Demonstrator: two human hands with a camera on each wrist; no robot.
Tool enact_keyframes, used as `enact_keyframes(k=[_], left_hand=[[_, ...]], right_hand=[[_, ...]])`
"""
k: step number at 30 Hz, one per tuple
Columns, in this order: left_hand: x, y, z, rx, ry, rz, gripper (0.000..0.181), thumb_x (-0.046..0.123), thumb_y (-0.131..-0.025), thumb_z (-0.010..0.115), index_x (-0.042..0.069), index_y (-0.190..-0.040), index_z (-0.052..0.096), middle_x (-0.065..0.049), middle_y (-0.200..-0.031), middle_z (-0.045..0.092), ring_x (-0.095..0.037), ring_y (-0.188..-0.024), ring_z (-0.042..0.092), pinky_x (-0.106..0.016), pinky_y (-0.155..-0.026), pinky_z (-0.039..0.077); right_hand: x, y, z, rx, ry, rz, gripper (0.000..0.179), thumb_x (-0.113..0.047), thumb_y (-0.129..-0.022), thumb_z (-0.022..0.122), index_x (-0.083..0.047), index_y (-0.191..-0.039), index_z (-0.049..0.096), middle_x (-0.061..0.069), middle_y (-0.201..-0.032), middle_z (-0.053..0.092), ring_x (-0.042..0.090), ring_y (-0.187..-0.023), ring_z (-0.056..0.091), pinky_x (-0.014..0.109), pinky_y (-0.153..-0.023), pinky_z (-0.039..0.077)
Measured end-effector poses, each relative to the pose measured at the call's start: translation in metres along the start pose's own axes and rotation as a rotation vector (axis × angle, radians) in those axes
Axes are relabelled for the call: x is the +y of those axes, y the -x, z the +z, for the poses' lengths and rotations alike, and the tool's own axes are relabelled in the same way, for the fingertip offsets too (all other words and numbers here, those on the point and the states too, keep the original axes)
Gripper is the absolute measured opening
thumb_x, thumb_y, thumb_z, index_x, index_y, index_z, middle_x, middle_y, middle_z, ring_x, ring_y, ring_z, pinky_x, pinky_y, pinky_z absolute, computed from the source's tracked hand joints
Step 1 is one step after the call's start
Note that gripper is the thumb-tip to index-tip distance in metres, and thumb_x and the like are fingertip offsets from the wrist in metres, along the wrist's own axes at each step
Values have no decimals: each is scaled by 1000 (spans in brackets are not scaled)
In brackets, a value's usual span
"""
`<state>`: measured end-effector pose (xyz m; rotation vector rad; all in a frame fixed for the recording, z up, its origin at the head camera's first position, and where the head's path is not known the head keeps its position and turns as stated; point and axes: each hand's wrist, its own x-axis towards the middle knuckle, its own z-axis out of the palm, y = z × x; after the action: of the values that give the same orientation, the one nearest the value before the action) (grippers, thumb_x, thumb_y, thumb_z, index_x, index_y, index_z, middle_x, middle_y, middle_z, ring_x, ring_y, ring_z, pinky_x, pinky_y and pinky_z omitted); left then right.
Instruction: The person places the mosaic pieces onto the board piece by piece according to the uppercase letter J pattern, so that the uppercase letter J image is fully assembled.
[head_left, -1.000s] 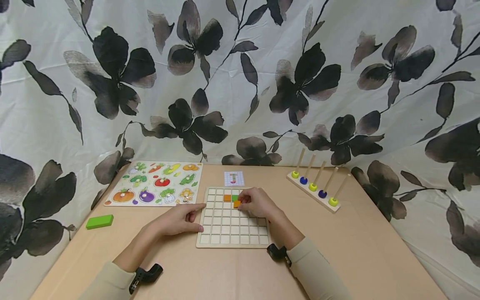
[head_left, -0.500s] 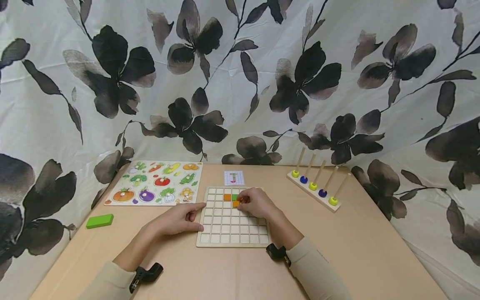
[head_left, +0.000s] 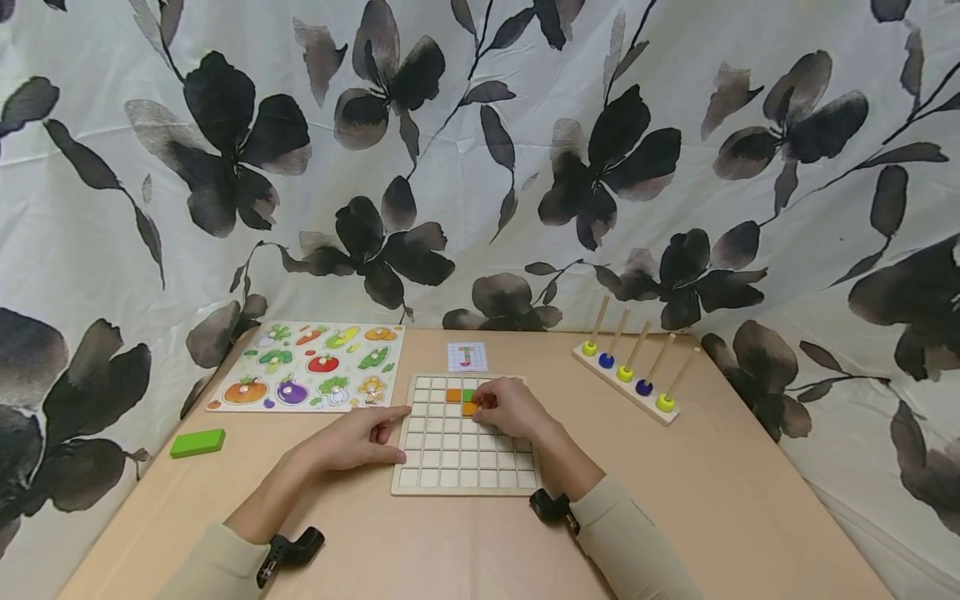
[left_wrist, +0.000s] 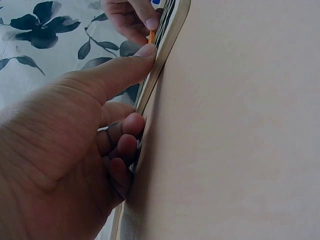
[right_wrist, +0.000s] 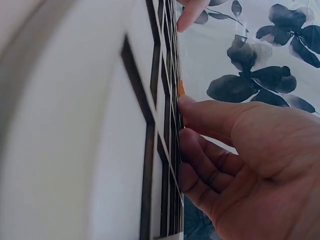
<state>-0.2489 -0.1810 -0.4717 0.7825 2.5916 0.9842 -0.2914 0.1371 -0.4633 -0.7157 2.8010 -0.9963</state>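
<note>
Apparently the step in hand is settling an orange tile (head_left: 468, 410) into a square in the far half of the grid board (head_left: 465, 492), just on the near side of a green tile (head_left: 468, 395). The next move seems to call for a small aligning nudge and a light press. The right hand (head_left: 512, 408) pinches that tile, reaching over the board's right side. Grasping nothing, the left hand (head_left: 356, 440) touches the board's left edge with thumb and forefinger spread, other fingers bent.

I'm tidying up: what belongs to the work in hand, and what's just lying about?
In use:
grid board
orange tile at the right hand
another orange tile
green tile
probably the pattern card

Lying about, it seems:
vegetable board
green block
ringed peg stand
</note>
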Motion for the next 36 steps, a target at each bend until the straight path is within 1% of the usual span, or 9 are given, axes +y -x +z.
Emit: enact_keyframes(k=[4, 11, 17, 20, 24, 29, 32, 36], left_hand=[[0, 0, 0, 2, -6, 4, 82, 42, -89, 82, 9, -156, 48, 4, -81, 50, -8, -69, 43, -23, -63, 36], [-2, -1, 1, 11, -34, 13, 81, 43, -88, 83, 10, -155, 50, 7, -79, 50, -5, -68, 43, -23, -63, 36], [-1, -1, 1, 10, -31, 13, 81, 42, -88, 83, 9, -154, 50, 7, -79, 50, -6, -68, 43, -23, -63, 36], [-1, -1, 1, 10, -25, 13, 81, 42, -89, 83, 9, -155, 50, 6, -79, 50, -6, -68, 42, -23, -62, 36], [-1, -1, 1, 7, -19, 8, 81, 42, -89, 83, 9, -155, 49, 6, -79, 50, -6, -68, 43, -23, -62, 36], [-2, -1, 1, 8, -18, 6, 81, 42, -88, 83, 9, -155, 49, 6, -79, 50, -6, -68, 43, -23, -63, 36], [-2, -1, 1, 9, -15, 6, 81, 42, -88, 83, 9, -155, 49, 6, -79, 50, -6, -68, 43, -23, -63, 36], [-2, -1, 1, 7, -11, 6, 82, 43, -88, 83, 9, -155, 49, 6, -79, 50, -7, -68, 43, -23, -63, 36]], right_hand=[[1, 0, 1, 3, 20, -19, 19, -15, -88, 84, -10, -105, 79, -4, -78, 63, 12, -72, 54, 27, -67, 43], [1, 0, 1, 6, 22, -37, 19, -15, -87, 85, -10, -104, 79, -5, -75, 62, 12, -69, 54, 27, -66, 43], [1, 1, 1, 3, 22, -40, 19, -15, -87, 85, -9, -104, 79, -5, -75, 62, 11, -69, 53, 27, -66, 43], [1, 1, -1, -3, 6, -40, 21, -15, -87, 85, -8, -105, 78, -5, -76, 63, 11, -69, 54, 27, -66, 44], [-2, 1, -5, -37, -36, -26, 25, -15, -88, 85, -6, -109, 77, -3, -81, 65, 11, -73, 56, 27, -69, 46], [-7, 5, -15, -96, -91, -14, 32, -13, -91, 80, -2, -120, 74, 0, -91, 69, 14, -82, 59, 28, -76, 49], [-8, 8, -20, -97, -107, -10, 34, -14, -94, 78, -1, -125, 72, 1, -95, 70, 15, -86, 61, 29, -78, 50], [-7, 11, -25, -65, -95, -18, 35, -17, -94, 78, -3, -126, 72, -2, -96, 69, 16, -87, 61, 29, -77, 50]])
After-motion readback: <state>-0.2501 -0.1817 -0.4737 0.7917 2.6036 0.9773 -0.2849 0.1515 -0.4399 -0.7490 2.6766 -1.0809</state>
